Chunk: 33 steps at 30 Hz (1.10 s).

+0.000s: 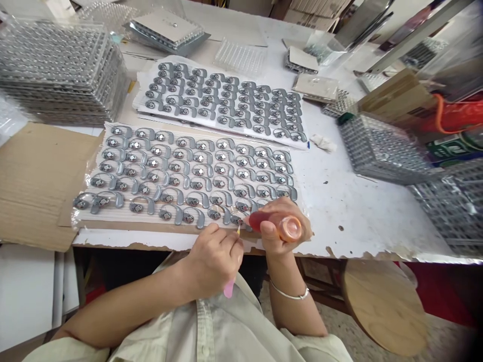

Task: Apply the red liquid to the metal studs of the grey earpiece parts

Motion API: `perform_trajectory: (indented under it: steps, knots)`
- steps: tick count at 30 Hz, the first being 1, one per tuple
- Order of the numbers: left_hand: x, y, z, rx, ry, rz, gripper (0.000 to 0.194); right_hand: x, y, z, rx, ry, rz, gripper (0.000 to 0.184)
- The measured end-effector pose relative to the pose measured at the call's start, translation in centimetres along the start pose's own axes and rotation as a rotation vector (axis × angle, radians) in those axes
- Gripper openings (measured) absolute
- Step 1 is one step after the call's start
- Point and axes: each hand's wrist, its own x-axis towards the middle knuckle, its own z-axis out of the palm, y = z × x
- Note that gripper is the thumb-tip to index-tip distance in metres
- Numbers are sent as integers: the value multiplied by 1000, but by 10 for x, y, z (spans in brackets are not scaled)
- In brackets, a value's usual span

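A grey hooked part (237,220) is positioned on the table (339,201), just forward of the nearer left hand (218,254), in which a pink-handled tool (228,288) is pinched, aligned lengthwise toward the part, while a red bottle (258,219) is clasped rightward by the right hand (277,244).

No words, brand names or numbers can be read from here. At the right side, a green package (456,146) carries white marks, too blurred and cut off to make out. Faint dark marks show on a brown cardboard box (396,98) just beyond it, also unreadable. On a pale card (162,26) at the far left, small marks are illegible.
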Motion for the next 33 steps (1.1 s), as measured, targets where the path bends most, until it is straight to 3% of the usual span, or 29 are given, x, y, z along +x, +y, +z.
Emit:
perform_trajectory:
  steps: [5,9,11,16,33]
  knots:
    - [-2,-1,0,-23,-7,6,17,-4,-1,-2,34,51,66,20]
    - [-3,-2,0,-37,-15,2,15,-11,-3,-3,79,236,82,28]
    - [-3,-2,0,-50,-11,-6,16,-15,-3,-4,61,269,79,29]
    - [-2,-2,0,-38,-6,-3,17,-20,-1,-7,-4,177,78,27]
    - [-6,-4,1,-49,-17,-5,13,-18,-3,-4,-22,117,2,25]
